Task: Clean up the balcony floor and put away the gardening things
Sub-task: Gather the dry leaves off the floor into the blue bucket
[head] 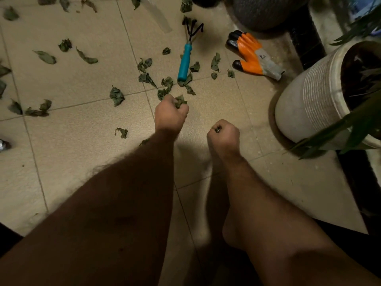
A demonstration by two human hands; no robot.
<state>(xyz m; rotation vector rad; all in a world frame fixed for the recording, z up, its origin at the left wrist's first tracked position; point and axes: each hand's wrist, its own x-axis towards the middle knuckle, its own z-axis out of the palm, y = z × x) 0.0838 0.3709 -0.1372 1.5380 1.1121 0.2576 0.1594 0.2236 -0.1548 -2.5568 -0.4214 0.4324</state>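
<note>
Left hand (pixel 171 114) fisted on leaves (pixel 180 101) | right hand (pixel 223 134) fisted (a scrap inside) | step: gathering leaves; more lie beyond left hand | next: bin them, then rake (pixel 185 60), glove (pixel 252 53)

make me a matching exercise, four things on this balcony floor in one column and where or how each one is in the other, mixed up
Things:
1. hand rake
2. gardening glove
3. left hand
4. white plant pot

Places or states:
A. standing at the right edge, plant inside
B. closed around dry leaves
C. lying among leaves, teal handle towards the person
D. lying flat between the rake and the pots

Pairs: 1-C, 2-D, 3-B, 4-A
</note>
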